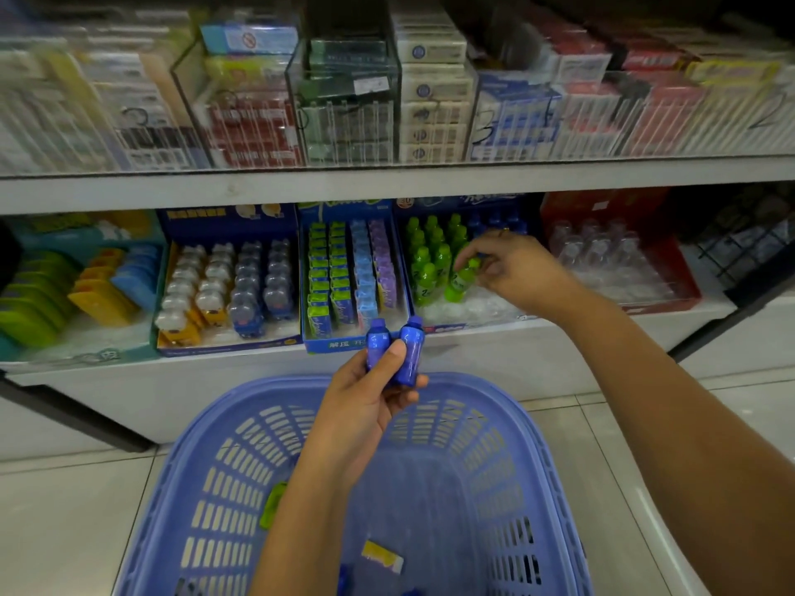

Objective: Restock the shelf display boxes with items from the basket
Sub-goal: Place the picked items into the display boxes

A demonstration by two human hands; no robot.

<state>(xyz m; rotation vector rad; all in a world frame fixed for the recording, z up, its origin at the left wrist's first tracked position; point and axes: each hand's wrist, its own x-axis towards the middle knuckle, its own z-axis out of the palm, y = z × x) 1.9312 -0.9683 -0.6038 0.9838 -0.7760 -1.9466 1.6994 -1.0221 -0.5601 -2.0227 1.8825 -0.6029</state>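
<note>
Blue bottles [411, 352] x2 L hand [365, 408]; green bottle [460, 282] x1 R hand [520, 273].

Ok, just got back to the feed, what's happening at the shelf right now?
A person is restocking. Their right hand pinches a small green plastic bottle at the front of the green rows in a blue cardboard display box on the lower shelf. Their left hand holds two small blue plastic bottles above the blue slotted plastic basket, which contains a green packet and a yellow packet.
</note>
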